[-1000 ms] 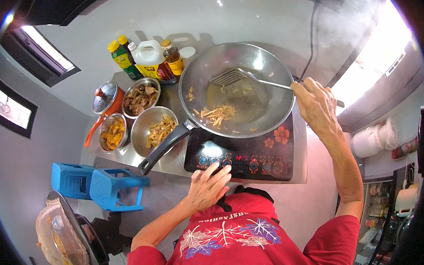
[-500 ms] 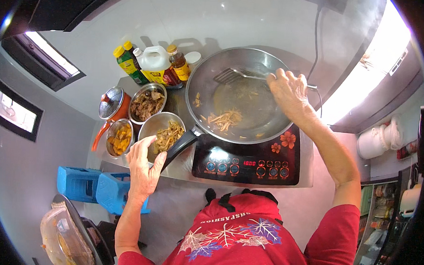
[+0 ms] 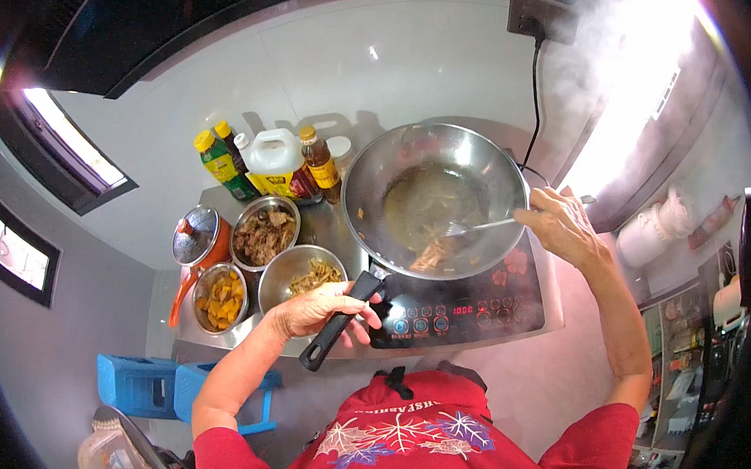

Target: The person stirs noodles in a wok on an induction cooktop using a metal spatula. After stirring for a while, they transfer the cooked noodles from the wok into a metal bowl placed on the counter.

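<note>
A wide steel wok [image 3: 491,185] sits on an induction cooker [image 3: 421,333], its black handle [image 3: 324,345] pointing toward me at the left. My left hand [image 3: 322,308] is closed around that handle, a few fingertips showing on its right side. In my right hand [image 3: 560,226], at the wok's right rim, is the handle of a metal slotted spatula [image 3: 489,226]. Its blade end is down in the wok, mostly hidden by a small heap of pale brown food strips [image 3: 431,254]. Shallow liquid lies in the middle of the wok, and steam rises.
Left of the wok stand a steel bowl [image 3: 278,282] of similar strips, a bowl of brown meat pieces [image 3: 265,234], one of orange chunks [image 3: 222,301] and an orange lidded pot [image 3: 216,248]. Bottles and a white jug [image 3: 274,153] line the wall. Blue stools [image 3: 134,387] are below.
My left hand has moved from beside the strips bowl onto the wok handle. The spatula has come from the far side to the near side, and the strips are bunched at it.
</note>
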`<state>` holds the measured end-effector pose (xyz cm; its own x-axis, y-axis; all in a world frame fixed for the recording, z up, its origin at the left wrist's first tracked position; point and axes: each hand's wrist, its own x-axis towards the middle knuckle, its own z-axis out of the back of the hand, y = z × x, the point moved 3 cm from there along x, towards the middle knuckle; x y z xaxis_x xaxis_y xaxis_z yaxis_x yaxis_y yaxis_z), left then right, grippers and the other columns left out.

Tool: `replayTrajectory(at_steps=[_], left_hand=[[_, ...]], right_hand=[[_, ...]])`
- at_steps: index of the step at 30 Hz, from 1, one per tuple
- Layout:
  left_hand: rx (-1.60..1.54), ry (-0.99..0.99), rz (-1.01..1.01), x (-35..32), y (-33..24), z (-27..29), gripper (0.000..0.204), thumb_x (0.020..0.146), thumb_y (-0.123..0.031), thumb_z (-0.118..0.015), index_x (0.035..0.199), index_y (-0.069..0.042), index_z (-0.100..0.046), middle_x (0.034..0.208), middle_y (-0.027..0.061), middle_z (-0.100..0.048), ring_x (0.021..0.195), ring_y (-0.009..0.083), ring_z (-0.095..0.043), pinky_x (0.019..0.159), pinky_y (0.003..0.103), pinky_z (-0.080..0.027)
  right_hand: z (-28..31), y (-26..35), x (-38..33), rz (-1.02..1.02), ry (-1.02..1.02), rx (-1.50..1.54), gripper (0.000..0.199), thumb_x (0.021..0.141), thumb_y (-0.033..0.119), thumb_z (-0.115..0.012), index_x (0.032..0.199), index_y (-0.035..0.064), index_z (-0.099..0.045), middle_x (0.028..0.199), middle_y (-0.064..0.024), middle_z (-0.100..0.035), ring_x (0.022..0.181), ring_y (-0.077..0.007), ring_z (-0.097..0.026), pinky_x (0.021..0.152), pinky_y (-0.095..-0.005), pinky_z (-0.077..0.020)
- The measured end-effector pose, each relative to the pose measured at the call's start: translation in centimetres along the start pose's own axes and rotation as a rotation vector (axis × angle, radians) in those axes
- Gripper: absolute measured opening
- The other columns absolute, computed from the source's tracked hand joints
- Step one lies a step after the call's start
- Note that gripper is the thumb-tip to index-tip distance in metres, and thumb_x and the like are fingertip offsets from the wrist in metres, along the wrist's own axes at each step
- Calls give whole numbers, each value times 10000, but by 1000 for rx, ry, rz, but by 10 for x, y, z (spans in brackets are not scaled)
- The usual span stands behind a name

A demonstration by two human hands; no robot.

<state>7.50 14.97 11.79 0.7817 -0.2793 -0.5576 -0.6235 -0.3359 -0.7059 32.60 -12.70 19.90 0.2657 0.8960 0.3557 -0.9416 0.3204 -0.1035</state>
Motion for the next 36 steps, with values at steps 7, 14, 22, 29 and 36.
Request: replayTrajectory(at_steps=[7,14,22,29,36], left_hand=[[-343,91,50,13,-1,-8,302,914,-114,-560,1190,-26,-473,700,29,-500,425,93,-446,382,259,-404],[-141,16,-22,10,-3,-9,266,928,-126,-566,1164,-38,-480,731,44,-546,402,62,-433,349,216,-349],[-190,22,-21,13,-5,-11,281,919,-114,-580,1169,-17,-495,722,58,-566,411,77,-492,343,215,-377],[-93,-62,-47,17,0,-19,213,985,-255,-541,885,-70,-504,544,-67,-414,359,15,-356,334,211,-319],[-116,-91,-119,12,8,-31,229,954,-236,-598,819,-97,-475,551,-67,-428,366,17,-378,342,210,-322]], right_hand=[[-44,26,37,-455,144,67,331,815,94,-573,1115,193,-669,955,-110,-568,944,-301,-596,763,-452,-466],[-47,31,37,-318,157,369,307,824,97,-548,1067,190,-711,894,-121,-576,919,-303,-614,759,-462,-483],[-10,-28,21,-140,177,-35,229,800,117,-608,984,202,-714,906,-58,-563,938,-228,-576,769,-445,-414],[-35,-3,50,-187,-36,-430,394,745,67,-642,1098,240,-664,966,-79,-527,981,-228,-561,712,-425,-470],[25,-8,0,-232,351,-205,379,777,51,-613,1099,241,-668,951,-70,-525,941,-236,-580,711,-413,-484]])
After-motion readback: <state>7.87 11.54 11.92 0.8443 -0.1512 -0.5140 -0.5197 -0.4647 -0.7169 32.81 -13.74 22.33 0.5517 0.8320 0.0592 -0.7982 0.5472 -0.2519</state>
